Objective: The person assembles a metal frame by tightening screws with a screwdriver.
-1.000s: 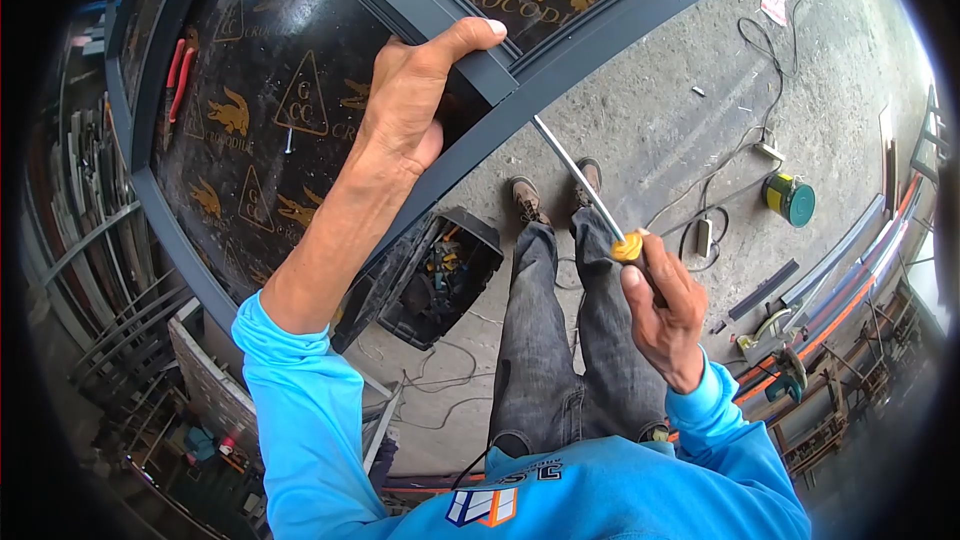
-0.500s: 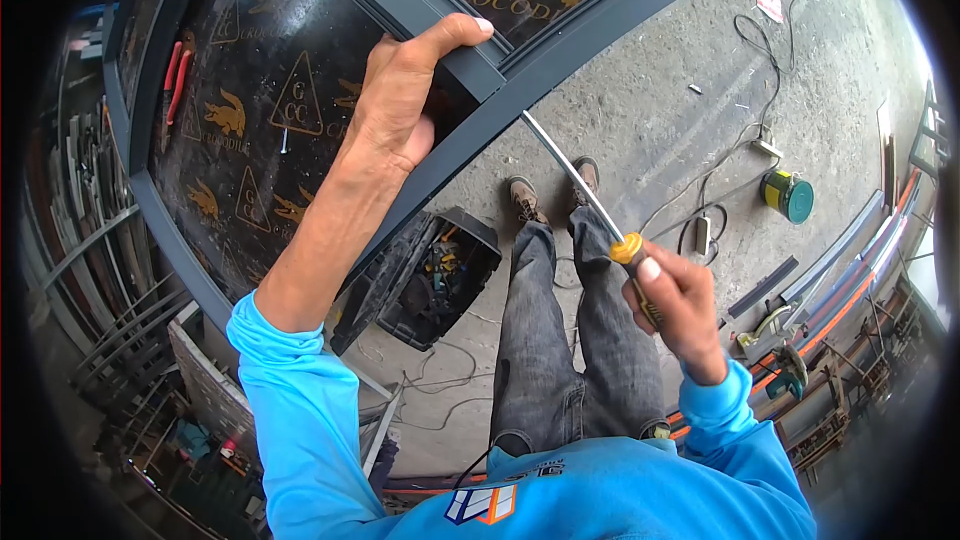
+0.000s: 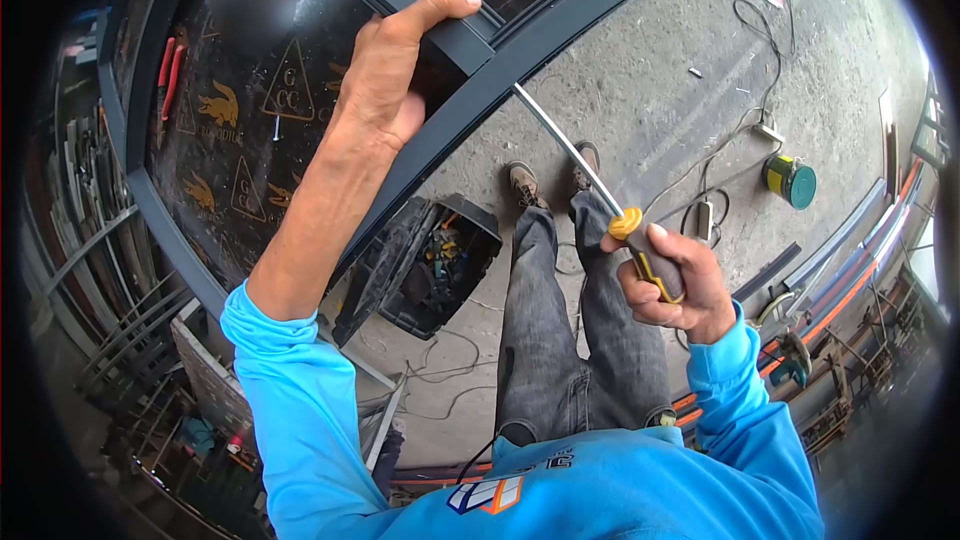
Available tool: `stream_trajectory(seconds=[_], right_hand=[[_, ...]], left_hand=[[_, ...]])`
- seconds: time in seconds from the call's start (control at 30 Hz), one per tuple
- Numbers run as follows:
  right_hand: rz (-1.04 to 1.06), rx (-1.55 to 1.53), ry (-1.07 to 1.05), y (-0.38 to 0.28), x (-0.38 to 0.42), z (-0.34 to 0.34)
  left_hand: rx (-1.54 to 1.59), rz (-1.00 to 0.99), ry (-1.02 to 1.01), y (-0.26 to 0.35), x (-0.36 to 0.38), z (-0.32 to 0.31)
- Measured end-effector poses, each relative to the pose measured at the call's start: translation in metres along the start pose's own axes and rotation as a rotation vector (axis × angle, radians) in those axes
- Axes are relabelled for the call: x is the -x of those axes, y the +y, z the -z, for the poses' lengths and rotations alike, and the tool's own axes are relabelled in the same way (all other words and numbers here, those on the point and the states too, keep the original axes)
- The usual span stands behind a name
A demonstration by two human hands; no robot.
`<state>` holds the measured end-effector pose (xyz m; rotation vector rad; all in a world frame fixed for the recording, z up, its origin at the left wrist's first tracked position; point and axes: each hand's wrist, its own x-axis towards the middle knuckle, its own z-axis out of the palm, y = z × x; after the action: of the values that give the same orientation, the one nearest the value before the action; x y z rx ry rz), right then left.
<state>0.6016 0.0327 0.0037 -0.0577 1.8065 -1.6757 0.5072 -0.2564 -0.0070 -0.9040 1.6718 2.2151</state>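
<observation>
My left hand is closed round the end of a dark grey metal crossbar, thumb on top. That bar meets the long outer rail of a frame. In my right hand is a screwdriver with a yellow and dark grey handle. Its shaft slants up to the rail's outer side face, close to the joint. The tip seems to touch the rail; what it sits in is too small to see.
Red-handled pliers and a screw lie on the black printed board inside the frame. Below stands an open toolbox. Cables, a green can and long profiles are on the concrete floor.
My right fingers have shifted on the screwdriver handle, leaving more of it visible. The tip stays at the rail and my left hand keeps its hold. The whole view has shifted slightly.
</observation>
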Motion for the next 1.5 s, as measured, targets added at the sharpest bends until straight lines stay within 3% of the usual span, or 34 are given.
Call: stream_trajectory(seconds=[0.1, 0.17, 0.23, 0.3, 0.37, 0.4, 0.43, 0.53, 0.57, 0.67, 0.7, 0.8, 0.87, 0.9, 0.93, 1.07, 1.1, 1.17, 1.2, 1.3, 1.37, 1.43, 1.5], right_hand=[[-0.341, -0.612, -0.244, -0.011, -0.006, 0.011], [0.209, 0.53, 0.351, -0.007, 0.005, -0.003], [0.541, 0.802, 0.427, -0.003, 0.002, -0.007], [0.545, 0.839, 0.377, -0.006, 0.001, -0.008], [-0.353, -0.157, 0.129, -0.012, 0.001, -0.002], [-0.482, -0.476, -0.101, -0.012, -0.01, 0.009], [-0.485, -0.479, -0.095, -0.008, -0.011, 0.013], [-0.727, -1.073, -0.335, 0.008, -0.016, 0.019], [-0.574, -0.798, -0.212, -0.003, -0.011, 0.02], [0.4, 0.643, 0.263, -0.009, -0.007, 0.0], [0.483, 0.774, 0.378, 0.001, -0.001, -0.004], [0.49, 0.86, 0.302, -0.005, -0.005, -0.004], [-0.446, -0.388, -0.071, -0.019, -0.009, 0.006], [-0.607, -0.717, -0.242, -0.019, -0.018, 0.02], [-0.613, -0.724, -0.234, -0.019, -0.013, 0.019], [-0.231, -0.132, -0.05, -0.021, -0.009, 0.01], [-0.041, 0.249, 0.215, -0.024, -0.003, -0.001], [0.582, 0.765, 0.467, 0.002, -0.007, -0.007], [0.575, 0.767, 0.461, 0.003, -0.002, -0.006], [-0.198, -0.007, 0.173, -0.012, 0.002, -0.006], [-0.61, -0.789, -0.253, -0.005, -0.016, 0.023], [-0.731, -1.242, -0.477, 0.026, -0.022, 0.026], [-0.539, -0.757, -0.226, -0.01, -0.014, 0.026]], left_hand=[[-0.04, -0.048, 0.018, 0.001, -0.002, 0.001], [0.013, 0.01, 0.002, 0.003, -0.004, 0.0], [0.006, -0.016, -0.009, 0.002, -0.005, 0.0], [-0.001, -0.035, -0.007, 0.001, -0.005, 0.001], [-0.042, -0.046, -0.003, 0.001, -0.004, 0.001], [-0.038, -0.04, 0.004, 0.0, -0.002, 0.002], [-0.022, -0.03, -0.002, 0.001, -0.002, 0.001], [0.0, -0.029, -0.011, 0.003, -0.004, -0.001], [0.011, -0.022, -0.011, 0.002, -0.003, -0.001], [-0.028, -0.05, 0.011, 0.003, -0.002, -0.001], [-0.03, -0.049, 0.006, 0.002, -0.003, 0.0], [-0.028, -0.038, -0.01, 0.002, -0.004, 0.003], [-0.07, -0.049, -0.011, 0.002, -0.003, 0.003], [-0.072, -0.034, -0.013, -0.001, -0.001, 0.004], [-0.052, -0.029, -0.004, -0.003, -0.001, 0.005], [-0.025, -0.05, 0.0, -0.003, -0.006, 0.005], [-0.02, -0.042, -0.009, -0.001, -0.007, 0.006], [-0.014, -0.049, -0.011, 0.001, -0.009, 0.005], [-0.009, -0.041, -0.002, -0.001, -0.007, 0.006], [-0.053, -0.076, 0.001, 0.0, -0.005, 0.004], [-0.032, -0.048, 0.003, -0.001, -0.003, 0.004], [-0.015, -0.055, -0.003, 0.003, -0.006, 0.001], [-0.002, -0.044, 0.006, 0.002, -0.005, 0.002]])
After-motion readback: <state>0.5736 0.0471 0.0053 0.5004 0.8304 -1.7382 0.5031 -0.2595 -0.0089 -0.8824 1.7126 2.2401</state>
